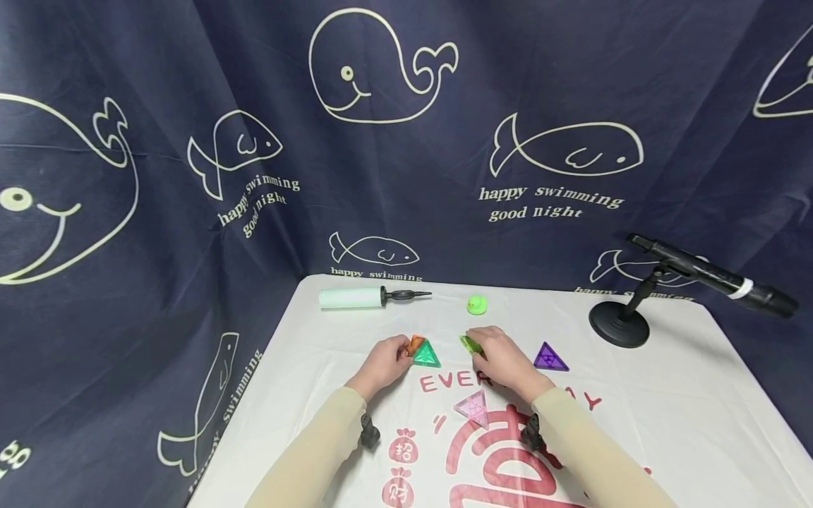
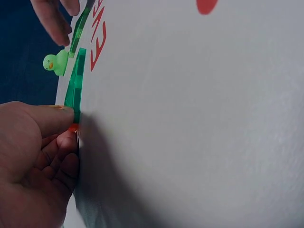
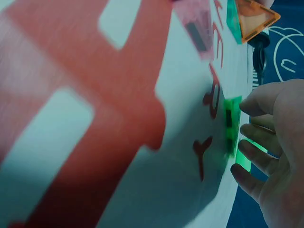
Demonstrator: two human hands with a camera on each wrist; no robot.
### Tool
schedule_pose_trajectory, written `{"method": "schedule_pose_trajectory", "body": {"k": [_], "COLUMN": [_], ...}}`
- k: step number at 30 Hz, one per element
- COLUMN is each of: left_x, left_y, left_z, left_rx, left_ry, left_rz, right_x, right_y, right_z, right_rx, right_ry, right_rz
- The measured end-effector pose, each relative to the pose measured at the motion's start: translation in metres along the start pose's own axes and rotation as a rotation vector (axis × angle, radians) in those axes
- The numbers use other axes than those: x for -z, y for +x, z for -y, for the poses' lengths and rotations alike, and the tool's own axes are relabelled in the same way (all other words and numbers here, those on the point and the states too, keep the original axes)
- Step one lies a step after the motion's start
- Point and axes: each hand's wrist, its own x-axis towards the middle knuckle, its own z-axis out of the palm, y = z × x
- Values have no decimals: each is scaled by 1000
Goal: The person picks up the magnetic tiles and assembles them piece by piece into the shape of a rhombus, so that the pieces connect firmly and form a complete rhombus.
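My left hand (image 1: 389, 361) pinches an orange translucent triangular magnetic tile (image 1: 416, 343) between thumb and fingers. The orange tile stands raised against the teal triangular tile (image 1: 427, 356), as the right wrist view shows. My thumb lies close to the teal tile's end in the left wrist view; contact there is unclear. Over the lime-green tile (image 1: 470, 344) is my right hand (image 1: 498, 356), its fingers spread and relaxed. In the right wrist view the thumb is close to the lime-green tile (image 3: 232, 126); whether it touches is unclear.
A purple triangular tile (image 1: 551, 358) lies to the right and a pink one (image 1: 473, 409) nearer me. Behind are a green rubber duck (image 1: 476, 305) and a pale hand pump (image 1: 352, 298). A black microphone-like device on a stand (image 1: 619, 324) is at the back right.
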Motion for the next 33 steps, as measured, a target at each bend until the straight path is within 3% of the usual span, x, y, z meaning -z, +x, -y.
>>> {"method": "schedule_pose_trajectory", "body": {"k": [13,25,33], "left_x": [1,2,2], "left_y": [-2,-4,-4], "left_z": [0,-4,-3], "left_rx": [-30,-21,-27], "left_ry": [-7,-30,-21], "left_rz": [-2,-3,-11], "right_x": [3,3,6], "right_y": [-6,-2,0], "right_z": [-18,-26,-23], "right_rx": [16,1,-80], "right_ry": [-58,-15,35], "right_rz": [-16,-4,12]}}
